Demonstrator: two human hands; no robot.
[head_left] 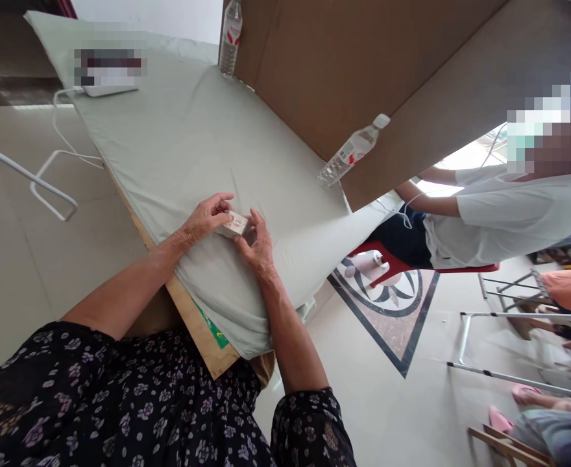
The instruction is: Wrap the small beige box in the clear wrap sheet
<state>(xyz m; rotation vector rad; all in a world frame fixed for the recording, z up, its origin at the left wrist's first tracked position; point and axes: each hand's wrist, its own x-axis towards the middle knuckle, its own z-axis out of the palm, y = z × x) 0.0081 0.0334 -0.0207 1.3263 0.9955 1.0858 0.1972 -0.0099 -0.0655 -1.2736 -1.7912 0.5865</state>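
A small whitish block [237, 224] with faint reddish print on its top, perhaps a small box or a stack of cards, is between my two hands just above or on the cloth. My left hand [210, 215] grips its left end, the thumb lying over the top. On the other side, my right hand [257, 245] holds the right end between thumb and curled fingers. My fingers hide parts of its sides. Beneath is a pale green cloth [169, 149] spread over the table.
A tall cardboard panel [344, 71] stands across the table's far side. Two water bottles, one upright [230, 39] and one that looks tilted [353, 152], are against it. A white device [110, 89] with a cable lies at the far left. Beyond the panel sits a person [509, 214].
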